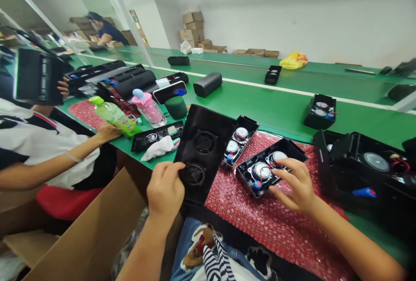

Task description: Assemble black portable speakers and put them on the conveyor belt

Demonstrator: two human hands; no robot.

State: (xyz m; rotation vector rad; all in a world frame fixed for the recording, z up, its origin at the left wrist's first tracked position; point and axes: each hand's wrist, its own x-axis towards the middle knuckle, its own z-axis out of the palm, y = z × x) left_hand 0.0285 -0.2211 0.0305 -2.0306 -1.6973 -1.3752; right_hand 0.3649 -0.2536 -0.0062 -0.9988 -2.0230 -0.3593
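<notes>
Gripped at its lower left edge by my left hand (166, 192), a black speaker panel (208, 142) with two round grilles stands tilted above the bench edge. My right hand (294, 181) reaches over an open black speaker housing (251, 175), its fingers apart near the two silver drivers, red wires and blue connector; whether the fingertips touch it I cannot tell. Just behind the panel lies a second open speaker housing (248, 131), partly covered by it. Both housings are on red bubble wrap (247, 216).
More black housings (354, 155) crowd the right side, with a blue tool-like piece (364, 192). A green-capped bottle (113, 114), a pink bottle (149, 108) and a phone (170, 92) stand left. A co-worker (55, 142) sits there beside a cardboard box (97, 229).
</notes>
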